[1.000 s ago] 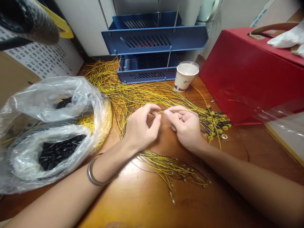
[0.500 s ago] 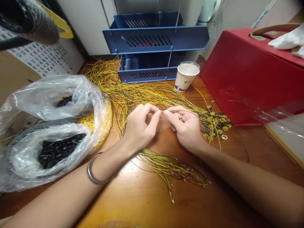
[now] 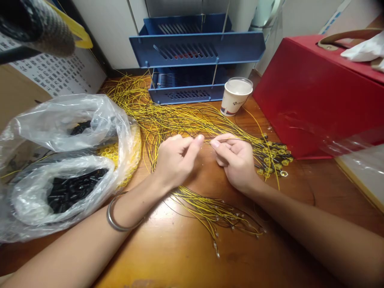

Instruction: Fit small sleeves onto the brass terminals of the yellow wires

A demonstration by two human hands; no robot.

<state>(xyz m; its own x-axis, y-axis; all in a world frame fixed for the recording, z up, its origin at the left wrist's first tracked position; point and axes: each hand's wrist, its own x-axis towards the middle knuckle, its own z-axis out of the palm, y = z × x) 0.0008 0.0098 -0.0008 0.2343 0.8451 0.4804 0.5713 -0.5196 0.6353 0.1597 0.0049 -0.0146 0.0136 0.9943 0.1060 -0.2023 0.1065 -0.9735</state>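
My left hand [image 3: 177,161] is closed, thumb pressed to the bent forefinger. Opposite it, my right hand [image 3: 237,160] pinches a thin wire [image 3: 222,140], whose short stretch spans the small gap to my left fingertips. Whatever sits inside the fingertips is too small to make out. Behind both hands spreads a large bundle of yellow and black wires [image 3: 180,116]. Yellow hexagonal pieces with black sleeves [image 3: 274,156] cluster at its right end. Nearer me, below the hands, fans out a group of wires with small clear tips [image 3: 207,206].
Plastic bags [image 3: 99,108] at left hold black tubular pieces [image 3: 76,190] and yellow hexagonal pieces [image 3: 109,154]. A blue tray rack [image 3: 195,52] stands at the back beside a paper cup [image 3: 235,100]. On the right is a red box [image 3: 315,96]. A dark rounded object hangs top left.
My hands have drawn slightly apart, the left one shifting a little left with its thumb straighter. The gap between the fingertips is wider.
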